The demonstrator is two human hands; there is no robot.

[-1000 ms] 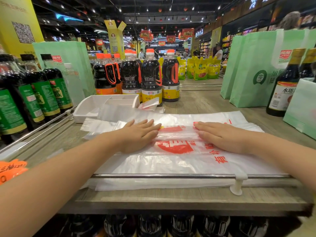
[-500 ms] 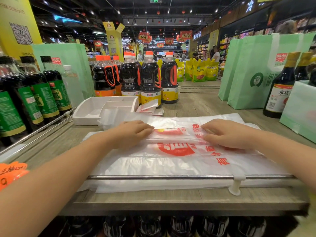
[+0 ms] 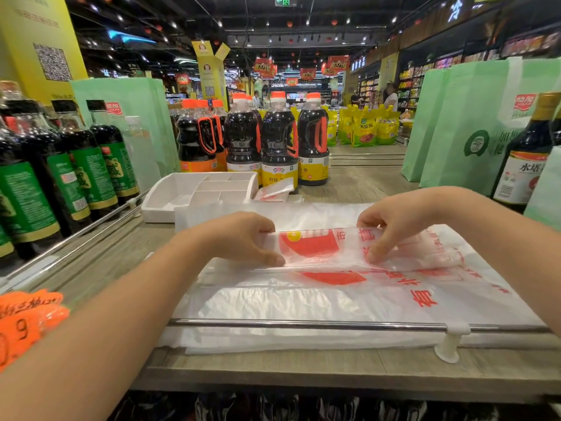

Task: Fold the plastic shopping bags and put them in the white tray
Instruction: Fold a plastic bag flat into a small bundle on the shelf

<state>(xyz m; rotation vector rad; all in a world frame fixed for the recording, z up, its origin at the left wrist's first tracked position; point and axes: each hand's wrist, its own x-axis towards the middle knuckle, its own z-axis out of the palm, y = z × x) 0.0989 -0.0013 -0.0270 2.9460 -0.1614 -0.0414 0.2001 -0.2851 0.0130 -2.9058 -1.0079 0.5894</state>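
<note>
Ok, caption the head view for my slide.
Left hand and right hand pinch a fold of the white red-printed plastic shopping bag on a wooden shelf, white compartmented tray behind.

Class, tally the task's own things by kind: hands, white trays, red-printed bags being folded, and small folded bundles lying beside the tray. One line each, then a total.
hands: 2, the left hand and the right hand
white tray: 1
red-printed bag being folded: 1
folded bundle beside the tray: 1
total: 5
</note>
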